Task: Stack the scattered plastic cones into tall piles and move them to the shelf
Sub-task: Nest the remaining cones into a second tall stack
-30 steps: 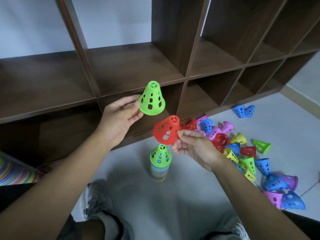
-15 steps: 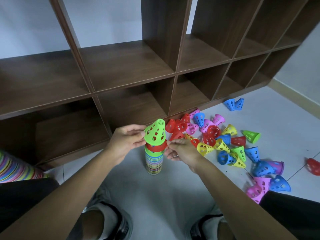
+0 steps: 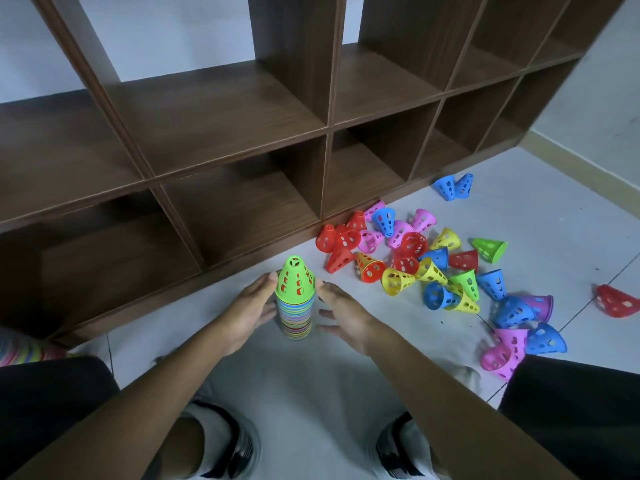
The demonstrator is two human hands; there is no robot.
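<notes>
Green is the top cone [image 3: 295,279] of the pile [image 3: 295,315], which stands upright on the pale floor [image 3: 311,386] just in front of the shelf [image 3: 221,140]. Under this cone I see many thin rims of different colours, stacked close.

My left hand [image 3: 250,311] is on the left side of the pile with the fingers straight and together; the fingertips reach the rim of the green cone and seem to touch it. My right hand [image 3: 341,315] is on the other side, also flat and relaxed, the fingers spread a little. Its fingertips are just beside the pile, but I cannot tell if they really touch, because the view there is a bit blurred. Neither hand is curled around anything.

To the right of the pile the loose cones [image 3: 415,258] lie on the floor in a heap, red, pink, blue, yellow and green, most of them on their sides. Two blue cones [image 3: 453,187] lie apart near the foot of the shelf, and one red cone [image 3: 618,301] lies alone at the far right.

At the left edge, partly cut off, is a second pile [image 3: 20,349] with striped rims. At the bottom I see my two shoes [image 3: 239,445] and dark trousers.
</notes>
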